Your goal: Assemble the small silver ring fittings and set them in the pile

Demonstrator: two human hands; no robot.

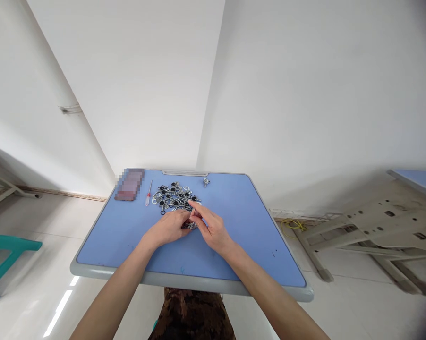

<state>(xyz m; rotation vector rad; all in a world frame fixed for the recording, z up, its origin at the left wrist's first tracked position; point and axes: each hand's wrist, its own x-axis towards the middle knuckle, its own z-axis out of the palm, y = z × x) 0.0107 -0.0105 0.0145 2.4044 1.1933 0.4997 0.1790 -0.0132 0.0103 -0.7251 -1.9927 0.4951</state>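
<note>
My left hand [170, 227] is closed around a small silvery metal part [189, 226] above the blue desk, close to its middle. My right hand [213, 229] meets it there, thumb and forefinger pinched together over the part. Whatever lies between those fingertips is too small and covered to make out. Just beyond both hands spreads a pile of small metal fittings [175, 194] with black round caps, mixed with loose pale flat pieces. A black ring [162, 212] lies at the pile's near left edge.
Left of the pile lies a screwdriver [148, 193] with a red and clear handle, beside a blurred-out flat object [130, 184]. One separate metal fitting [206, 182] sits near the back edge. Around the blue desk [248, 226] are a wall, a green stool [11, 243] and another desk [416, 182].
</note>
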